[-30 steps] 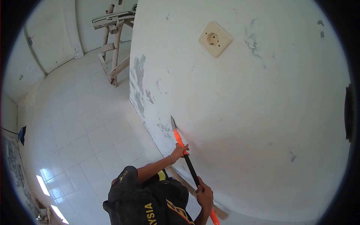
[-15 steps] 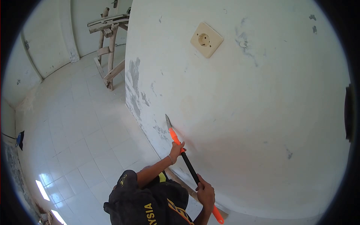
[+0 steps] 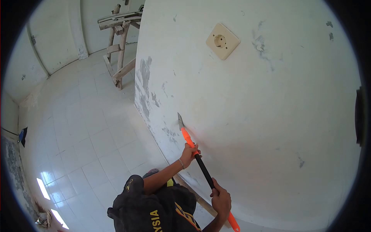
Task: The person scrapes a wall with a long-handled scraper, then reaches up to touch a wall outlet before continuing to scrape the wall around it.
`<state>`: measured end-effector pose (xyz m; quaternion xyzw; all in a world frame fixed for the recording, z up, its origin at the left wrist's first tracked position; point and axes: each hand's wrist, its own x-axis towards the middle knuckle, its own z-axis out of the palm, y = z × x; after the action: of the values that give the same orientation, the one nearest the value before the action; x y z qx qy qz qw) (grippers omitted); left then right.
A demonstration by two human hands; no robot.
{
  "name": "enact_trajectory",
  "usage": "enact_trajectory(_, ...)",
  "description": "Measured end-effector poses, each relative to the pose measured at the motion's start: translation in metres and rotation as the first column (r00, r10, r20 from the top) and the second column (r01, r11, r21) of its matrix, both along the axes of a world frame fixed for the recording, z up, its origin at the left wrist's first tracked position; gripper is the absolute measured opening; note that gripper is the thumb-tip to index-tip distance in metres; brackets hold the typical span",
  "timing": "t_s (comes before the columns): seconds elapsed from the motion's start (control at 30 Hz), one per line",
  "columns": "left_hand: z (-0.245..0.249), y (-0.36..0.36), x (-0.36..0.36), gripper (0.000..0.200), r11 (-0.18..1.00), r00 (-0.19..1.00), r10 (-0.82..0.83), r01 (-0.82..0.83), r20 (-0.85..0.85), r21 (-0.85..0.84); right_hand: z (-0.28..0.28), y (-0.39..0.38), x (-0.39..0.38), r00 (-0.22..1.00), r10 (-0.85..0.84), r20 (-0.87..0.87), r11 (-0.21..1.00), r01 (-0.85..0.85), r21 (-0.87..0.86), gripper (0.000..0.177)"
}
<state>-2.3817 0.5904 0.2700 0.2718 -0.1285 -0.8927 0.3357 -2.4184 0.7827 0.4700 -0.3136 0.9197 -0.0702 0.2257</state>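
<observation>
A long-handled scraper (image 3: 204, 170) with a black shaft, orange ends and a pointed metal blade slants up across the view. My left hand (image 3: 189, 154) is wrapped round its upper part, close below the orange collar. Lower down, my right hand (image 3: 221, 199) grips the shaft near the orange butt end. The blade lies against or very close to the white wall (image 3: 251, 123); exact contact cannot be made out. Grey bare patches (image 3: 170, 133) mark the wall just left of and below the blade.
A beige socket (image 3: 221, 41) sits on the wall above. Beyond the wall's left edge stands a rough wooden trestle (image 3: 120, 50) on the white tiled floor (image 3: 89, 127). A wooden strip (image 3: 205, 204) runs along the wall's foot, and a dark blue object (image 3: 23, 137) shows far left.
The scene has shifted slightly right in view, as my head turned a little. Both hands keep their grip on the scraper, and its blade sits slightly higher in view.
</observation>
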Motion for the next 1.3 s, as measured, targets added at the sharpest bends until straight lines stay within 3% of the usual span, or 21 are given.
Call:
enact_trajectory(0.07, -0.007, 0.001, -0.001, 0.036, 0.999, 0.999, 0.036, -0.036, 0.005, -0.001, 0.001, 0.000, 0.000, 1.000, -0.004, 0.024, 1.000, 0.004, 0.016, 0.044)
enact_trajectory(0.13, 0.023, 0.011, -0.002, 0.033, 0.997, 0.997, -0.021, 0.015, 0.070, 0.081, 0.016, 0.012, -0.003, 0.994, -0.031, 0.101, 0.999, 0.034, -0.023, 0.044)
enact_trajectory(0.17, 0.027, 0.018, -0.001, 0.033, 0.995, 0.997, -0.081, 0.080, 0.006, 0.063, 0.025, 0.012, -0.005, 0.995, -0.020, 0.102, 0.999, 0.022, -0.023, 0.044)
enact_trajectory(0.3, 0.015, 0.000, 0.002, 0.023, 0.997, 0.999, -0.037, 0.038, -0.014, 0.063, 0.026, -0.009, 0.004, 0.998, 0.044, -0.034, 0.993, -0.040, 0.110, 0.043)
enact_trajectory(0.37, -0.032, -0.027, 0.002, 0.016, 0.999, 0.999, 0.013, -0.012, -0.030, 0.041, -0.011, -0.030, 0.008, 0.929, 0.254, -0.269, 0.966, -0.232, 0.110, 0.039)
enact_trajectory(0.5, 0.007, -0.014, 0.006, 0.021, 0.994, 0.994, -0.036, 0.025, 0.104, 0.102, 0.013, -0.022, 0.004, 0.975, 0.172, -0.137, 0.978, -0.153, 0.143, 0.038)
enact_trajectory(0.57, 0.026, 0.002, 0.003, 0.024, 0.987, 0.989, -0.147, 0.144, 0.031, 0.077, 0.042, -0.012, 0.003, 0.976, 0.173, -0.129, 0.979, -0.156, 0.130, 0.038)
enact_trajectory(0.67, 0.023, -0.003, 0.001, 0.015, 0.986, 0.987, -0.154, 0.157, -0.051, 0.058, 0.063, -0.026, 0.014, 0.914, 0.320, -0.248, 0.911, -0.225, 0.346, 0.044)
enact_trajectory(0.77, -0.020, -0.031, 0.006, 0.007, 0.996, 0.994, -0.084, 0.086, -0.076, 0.016, 0.027, -0.054, 0.017, 0.873, 0.380, -0.306, 0.904, -0.280, 0.323, 0.043)
enact_trajectory(0.97, 0.038, -0.014, 0.011, 0.010, 0.989, 0.990, -0.129, 0.133, -0.058, 0.069, 0.069, -0.038, 0.018, 0.876, 0.376, -0.303, 0.903, -0.273, 0.330, 0.041)
enact_trajectory(1.03, 0.038, -0.019, 0.009, 0.012, 0.995, 0.992, -0.078, 0.084, -0.101, 0.056, 0.074, -0.052, 0.023, 0.880, 0.328, -0.345, 0.924, -0.223, 0.309, 0.041)
enact_trajectory(1.1, 0.002, -0.036, 0.000, 0.015, 0.989, 0.985, 0.088, -0.070, -0.146, 0.128, 0.048, -0.065, 0.016, 0.852, 0.374, -0.366, 0.917, -0.282, 0.281, 0.040)
enact_trajectory(1.17, -0.013, -0.045, -0.008, 0.018, 0.960, 0.973, 0.227, -0.216, -0.047, 0.176, 0.027, -0.075, 0.013, 0.833, 0.451, -0.321, 0.888, -0.384, 0.252, 0.039)
enact_trajectory(1.23, 0.005, -0.037, -0.005, 0.021, 0.955, 0.968, 0.240, -0.221, -0.078, 0.199, 0.044, -0.070, 0.021, 0.821, 0.468, -0.325, 0.878, -0.393, 0.273, 0.039)
enact_trajectory(1.3, 0.049, -0.021, 0.006, 0.022, 0.975, 0.982, 0.162, -0.145, -0.098, 0.168, 0.068, -0.058, 0.026, 0.862, 0.398, -0.313, 0.895, -0.291, 0.337, 0.039)
